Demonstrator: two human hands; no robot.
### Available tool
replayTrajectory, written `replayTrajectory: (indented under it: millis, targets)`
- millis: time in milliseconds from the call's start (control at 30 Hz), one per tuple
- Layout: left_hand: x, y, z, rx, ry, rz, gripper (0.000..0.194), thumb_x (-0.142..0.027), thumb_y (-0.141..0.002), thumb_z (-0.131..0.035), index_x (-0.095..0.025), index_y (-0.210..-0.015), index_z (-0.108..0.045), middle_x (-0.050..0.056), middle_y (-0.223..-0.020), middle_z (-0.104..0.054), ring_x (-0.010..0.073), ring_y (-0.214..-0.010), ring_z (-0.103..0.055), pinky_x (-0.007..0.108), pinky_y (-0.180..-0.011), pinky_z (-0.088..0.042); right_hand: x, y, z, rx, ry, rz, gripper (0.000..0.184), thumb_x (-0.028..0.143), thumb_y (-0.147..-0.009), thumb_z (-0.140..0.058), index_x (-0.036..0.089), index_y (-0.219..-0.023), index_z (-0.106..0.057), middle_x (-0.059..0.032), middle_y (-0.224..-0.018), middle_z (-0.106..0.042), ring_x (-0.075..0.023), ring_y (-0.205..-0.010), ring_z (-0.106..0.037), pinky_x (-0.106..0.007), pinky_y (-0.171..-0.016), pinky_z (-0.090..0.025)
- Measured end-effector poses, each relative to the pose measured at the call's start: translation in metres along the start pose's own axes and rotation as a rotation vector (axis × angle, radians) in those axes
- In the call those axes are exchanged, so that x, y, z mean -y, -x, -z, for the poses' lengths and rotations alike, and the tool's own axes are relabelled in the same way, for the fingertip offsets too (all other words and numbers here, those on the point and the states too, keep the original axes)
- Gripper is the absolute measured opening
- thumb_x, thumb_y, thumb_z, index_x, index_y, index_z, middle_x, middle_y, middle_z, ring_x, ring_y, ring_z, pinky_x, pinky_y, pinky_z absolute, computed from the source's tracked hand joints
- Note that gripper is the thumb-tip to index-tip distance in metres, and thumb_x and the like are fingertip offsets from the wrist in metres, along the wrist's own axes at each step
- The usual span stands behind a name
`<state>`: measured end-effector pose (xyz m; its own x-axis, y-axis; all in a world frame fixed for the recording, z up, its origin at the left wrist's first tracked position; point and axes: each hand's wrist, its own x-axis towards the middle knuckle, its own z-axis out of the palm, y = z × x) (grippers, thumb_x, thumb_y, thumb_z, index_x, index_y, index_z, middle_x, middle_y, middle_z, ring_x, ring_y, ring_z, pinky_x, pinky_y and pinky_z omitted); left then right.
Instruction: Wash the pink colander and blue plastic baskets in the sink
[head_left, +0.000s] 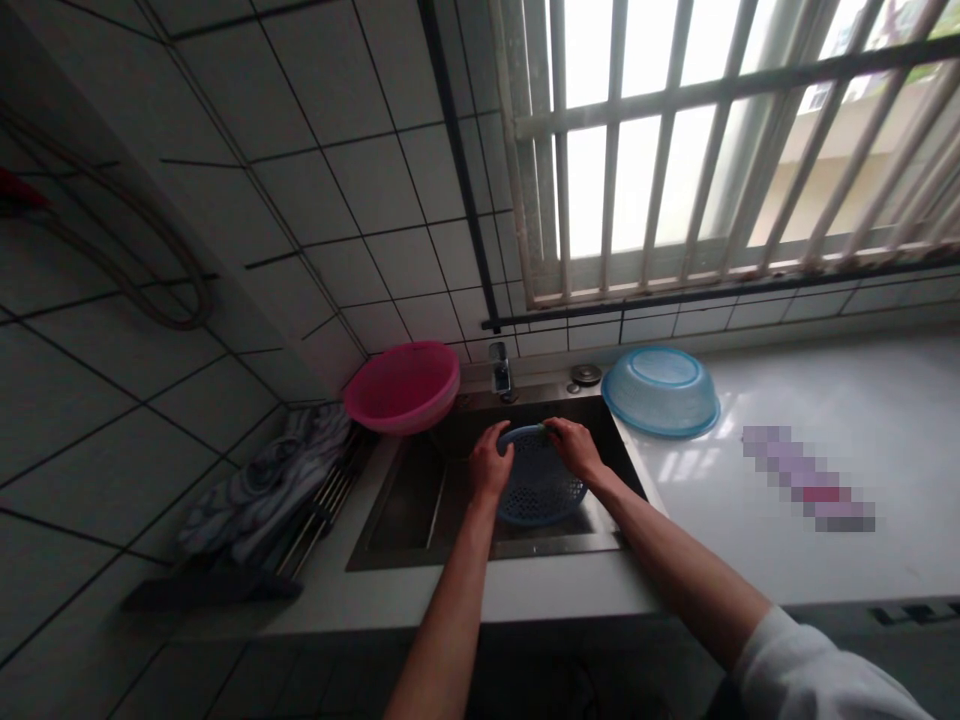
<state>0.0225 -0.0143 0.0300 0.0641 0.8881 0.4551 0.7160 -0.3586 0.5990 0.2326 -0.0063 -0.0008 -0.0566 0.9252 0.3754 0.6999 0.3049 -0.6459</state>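
Note:
A blue colander [541,490] with rows of small holes is tilted in the metal sink [397,520], its holed side facing me. My left hand [492,462] grips its rim at the upper left, thumb and fingers curled over the edge. On the upper right of the rim, my right hand [571,446] is closed on the edge, fingertips partly hidden. A small greenish spot shows by the right fingertips, too small to name. Just behind the hands stands the faucet [499,368]. The inside of the colander is mostly out of sight.
A pink basin [405,390] leans at the sink's back left corner. An upturned light blue basin [660,392] sits right of the sink, near a metal drain stopper [586,374]. Left are a striped cloth [262,490] and a metal rack [319,515]. A blurred-out item [810,480] lies on the counter.

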Motion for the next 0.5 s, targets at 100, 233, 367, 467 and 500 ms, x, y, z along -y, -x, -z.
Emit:
replayTrajectory:
  millis: [100, 233, 367, 467, 500]
  targets:
    - [-0.003, 0.0, 0.002, 0.034, 0.002, -0.025, 0.044, -0.009, -0.087, -0.063, -0.028, -0.127, -0.069, 0.003, -0.132, -0.072, 0.0197, -0.123, -0.066, 0.032, -0.111, -0.048, 0.01, 0.001, 0.0, 0.066, -0.011, 0.077, 0.034, 0.014, -0.096, -0.062, 0.027, -0.124, -0.074, -0.0039, -0.123, -0.077, -0.0217, -0.112, -0.073, -0.03, -0.101, -0.053]
    - [-0.006, 0.0, 0.001, 0.062, 0.005, 0.055, 0.027, -0.015, -0.094, -0.06, -0.029, -0.112, -0.075, 0.001, -0.117, -0.078, 0.019, -0.109, -0.073, 0.029, -0.099, -0.053, 0.019, 0.004, 0.0, 0.057, 0.014, 0.076, 0.033, 0.016, -0.099, -0.059, 0.026, -0.127, -0.073, -0.0041, -0.126, -0.076, -0.0209, -0.112, -0.073, -0.029, -0.102, -0.053]
    - [-0.01, 0.002, -0.003, 0.108, 0.022, -0.01, 0.025, -0.016, -0.096, -0.06, -0.029, -0.11, -0.076, 0.0, -0.114, -0.079, 0.0179, -0.106, -0.073, 0.027, -0.097, -0.053, 0.028, 0.004, -0.004, 0.116, 0.111, 0.124, 0.035, 0.015, -0.1, -0.055, 0.025, -0.129, -0.072, -0.0072, -0.122, -0.077, -0.0215, -0.108, -0.074, -0.028, -0.097, -0.055]
    - [-0.008, 0.003, -0.002, 0.089, 0.02, -0.042, 0.026, -0.015, -0.096, -0.059, -0.03, -0.109, -0.076, 0.0, -0.114, -0.079, 0.0176, -0.107, -0.073, 0.026, -0.096, -0.052, 0.028, 0.002, -0.004, 0.133, 0.122, 0.139, 0.035, 0.017, -0.102, -0.054, 0.027, -0.131, -0.071, -0.006, -0.124, -0.076, -0.021, -0.108, -0.074, -0.027, -0.097, -0.055]
    - [-0.006, 0.003, -0.001, 0.044, 0.014, -0.016, 0.025, -0.015, -0.096, -0.059, -0.029, -0.109, -0.076, 0.0, -0.115, -0.079, 0.0179, -0.107, -0.074, 0.026, -0.095, -0.053, 0.026, 0.001, -0.002, 0.114, 0.115, 0.116, 0.035, 0.018, -0.102, -0.055, 0.027, -0.131, -0.071, -0.0057, -0.127, -0.076, -0.0212, -0.109, -0.074, -0.028, -0.098, -0.055]
